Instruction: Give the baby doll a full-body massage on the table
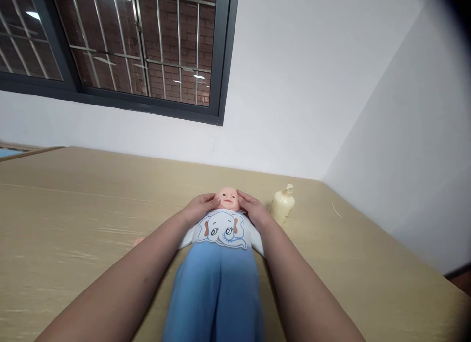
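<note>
Trousers (pixel 202 285) of blue cloth are seen nearest, worn by a baby doll (pixel 221 253) that is laid face up on the wood-toned surface (pixel 91 273), presumably so that its whole front can be reached. Beyond them an elephant applique (pixel 222 230) is shown across the chest. At the doll's head (pixel 228 197), the left hand (pixel 200 206) and right hand (pixel 254 208) are placed one on each side, fingers extended and unclenched, as if it were being steadied evenly. The crown is pointed toward the wall (pixel 279 96), the legs toward the wearer; the long axis is directed straight ahead. Near the right hand a cream pump bottle (pixel 282 206) is stood on its base, seemingly for easy reach. Farther off, a barred window (pixel 143 52) is seen.
</note>
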`<state>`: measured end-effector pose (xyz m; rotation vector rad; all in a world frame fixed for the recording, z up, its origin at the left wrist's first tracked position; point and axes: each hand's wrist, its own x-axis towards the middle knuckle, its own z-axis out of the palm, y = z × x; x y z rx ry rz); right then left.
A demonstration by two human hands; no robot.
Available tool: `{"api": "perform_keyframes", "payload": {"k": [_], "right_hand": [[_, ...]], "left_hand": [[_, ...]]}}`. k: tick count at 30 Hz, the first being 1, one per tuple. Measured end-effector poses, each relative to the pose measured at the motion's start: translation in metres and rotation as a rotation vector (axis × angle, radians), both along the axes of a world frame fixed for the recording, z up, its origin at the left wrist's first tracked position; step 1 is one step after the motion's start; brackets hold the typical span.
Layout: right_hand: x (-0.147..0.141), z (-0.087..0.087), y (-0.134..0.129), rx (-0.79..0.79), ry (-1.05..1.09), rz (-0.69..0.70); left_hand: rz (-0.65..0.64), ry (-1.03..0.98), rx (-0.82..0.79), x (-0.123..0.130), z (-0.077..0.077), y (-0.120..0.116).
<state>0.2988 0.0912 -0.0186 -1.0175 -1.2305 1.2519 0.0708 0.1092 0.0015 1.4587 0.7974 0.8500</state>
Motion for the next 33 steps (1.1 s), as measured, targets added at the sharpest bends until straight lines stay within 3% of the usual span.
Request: {"api": "perform_keyframes", "payload": {"k": [8, 15, 25, 33], "right_hand": [[-0.011, 0.025, -0.021, 0.051, -0.218, 0.036], [-0.016, 0.028, -0.023, 0.057, -0.37, -0.053], [-0.018, 0.031, -0.023, 0.075, -0.277, 0.022], [-0.008, 0.019, -0.013, 0.088, -0.119, 0.105]], "left_hand": [[0.107, 0.201, 0.127, 0.003, 0.008, -0.004], [0.077, 0.162, 0.15, 0.009, 0.012, -0.009], [0.057, 0.144, 0.149, 0.006, 0.011, -0.009], [0.01, 0.078, 0.088, 0.003, 0.007, -0.006]]}}
